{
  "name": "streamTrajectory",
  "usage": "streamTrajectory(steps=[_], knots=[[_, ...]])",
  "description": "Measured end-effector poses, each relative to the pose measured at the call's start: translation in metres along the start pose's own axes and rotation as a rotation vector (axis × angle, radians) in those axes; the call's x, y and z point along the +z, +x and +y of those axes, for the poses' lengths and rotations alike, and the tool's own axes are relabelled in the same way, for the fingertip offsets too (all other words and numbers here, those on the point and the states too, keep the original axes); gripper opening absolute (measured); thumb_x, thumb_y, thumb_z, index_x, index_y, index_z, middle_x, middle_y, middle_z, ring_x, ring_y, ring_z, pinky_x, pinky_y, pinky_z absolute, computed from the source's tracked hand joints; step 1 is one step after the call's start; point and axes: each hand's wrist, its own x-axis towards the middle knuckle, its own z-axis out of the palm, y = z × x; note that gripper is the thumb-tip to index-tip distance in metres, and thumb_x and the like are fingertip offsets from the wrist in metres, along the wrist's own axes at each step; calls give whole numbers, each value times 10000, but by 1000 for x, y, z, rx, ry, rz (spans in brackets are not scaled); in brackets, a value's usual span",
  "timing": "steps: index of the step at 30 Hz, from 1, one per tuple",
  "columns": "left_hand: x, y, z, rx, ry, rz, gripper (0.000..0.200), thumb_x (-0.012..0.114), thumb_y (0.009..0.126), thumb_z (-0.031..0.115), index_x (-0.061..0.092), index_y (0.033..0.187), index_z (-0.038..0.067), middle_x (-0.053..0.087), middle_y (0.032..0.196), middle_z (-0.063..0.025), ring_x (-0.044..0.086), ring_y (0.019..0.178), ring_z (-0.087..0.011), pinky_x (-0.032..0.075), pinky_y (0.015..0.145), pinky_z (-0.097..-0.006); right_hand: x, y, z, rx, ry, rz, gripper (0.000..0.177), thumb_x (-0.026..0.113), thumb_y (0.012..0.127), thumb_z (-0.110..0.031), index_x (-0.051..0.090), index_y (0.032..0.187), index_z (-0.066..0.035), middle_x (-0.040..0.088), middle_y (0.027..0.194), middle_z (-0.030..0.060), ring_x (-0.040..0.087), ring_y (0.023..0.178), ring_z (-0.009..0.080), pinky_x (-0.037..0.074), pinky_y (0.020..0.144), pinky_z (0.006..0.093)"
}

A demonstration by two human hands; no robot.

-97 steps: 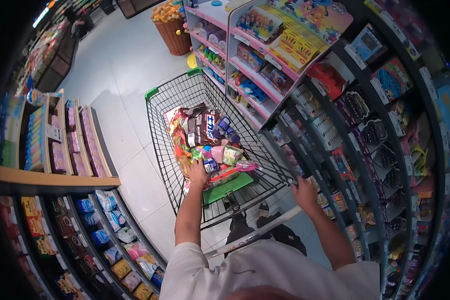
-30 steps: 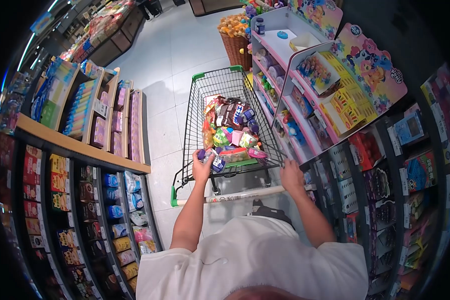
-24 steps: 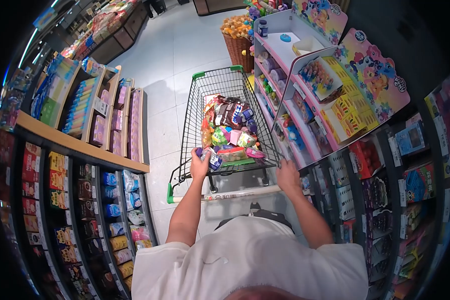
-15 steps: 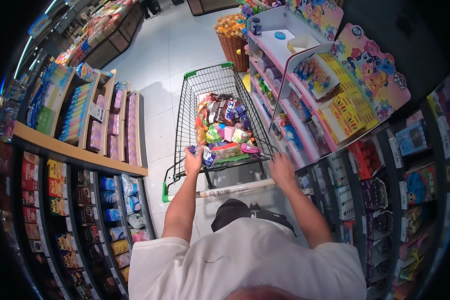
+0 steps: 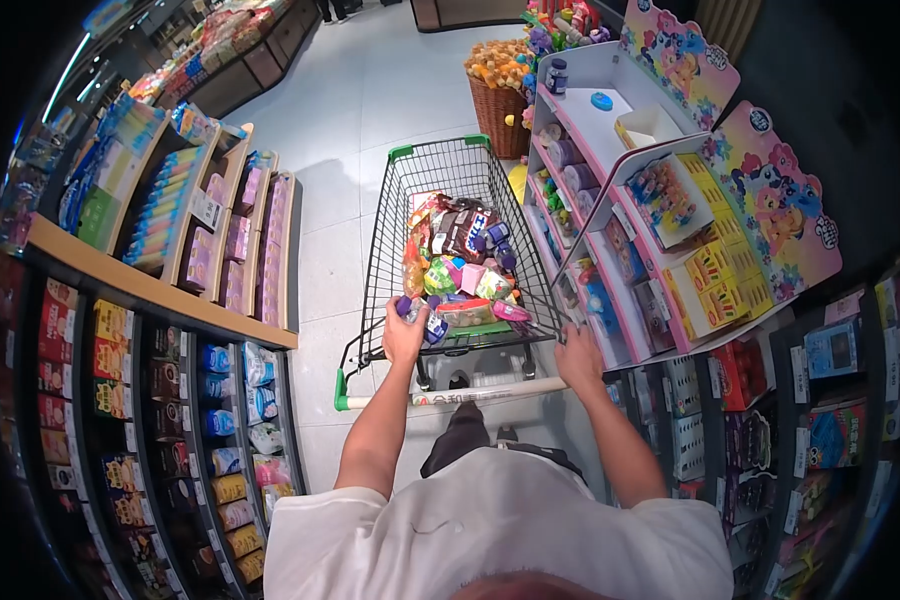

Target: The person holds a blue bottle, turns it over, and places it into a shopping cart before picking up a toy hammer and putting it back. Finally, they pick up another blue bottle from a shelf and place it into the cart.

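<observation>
The left hand (image 5: 403, 335) is now hovering back from the snack pile (image 5: 450, 275) it was touching earlier, at the cart's (image 5: 400, 153) seven o'clock corner. Its fingers are curling partway around a purple-and-white bottle (image 5: 434, 328). The right hand (image 5: 580, 355) is staying at four o'clock; I cannot tell its fingers' grip.

the left hand (image 5: 404, 332) holds a purple container (image 5: 433, 326) at the cart (image 5: 401, 153), the right hand (image 5: 579, 356) at its near corner.
</observation>
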Motion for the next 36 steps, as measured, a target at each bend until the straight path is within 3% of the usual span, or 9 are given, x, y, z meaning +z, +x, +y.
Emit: streamTrajectory(steps=[11,21,33,36], knots=[[7,23,7,3,-67,13,671,749,779,503,499,1314,185,674,1198,-112,641,1089,-340,489,898,-454,5,36,-1,54,21,6,312,658,856,-176,559,1147,-124,607,1108,133,566,1103,357,471,884,500],[9,45,7,43,-128,-31,708,765,772,514,487,1340,195,681,1175,-143,652,1072,-355,493,890,-447,9,61,-12,42,10,14,316,654,850,-168,571,1152,-125,615,1118,121,557,1140,326,461,920,466],[4,66,10,80,-160,-93,702,742,801,489,470,1358,160,649,1239,-130,640,1095,-334,485,910,-453,10,85,-27,81,-15,-10,329,689,842,-212,568,1144,-159,649,1077,104,589,1050,329,466,875,475],[1,71,10,76,-176,-103,698,750,799,470,470,1358,159,651,1230,-132,640,1091,-336,483,914,-446,9,88,-36,111,-22,-15,362,695,827,-198,574,1166,-156,654,1038,76,590,1084,292,466,884,459]])
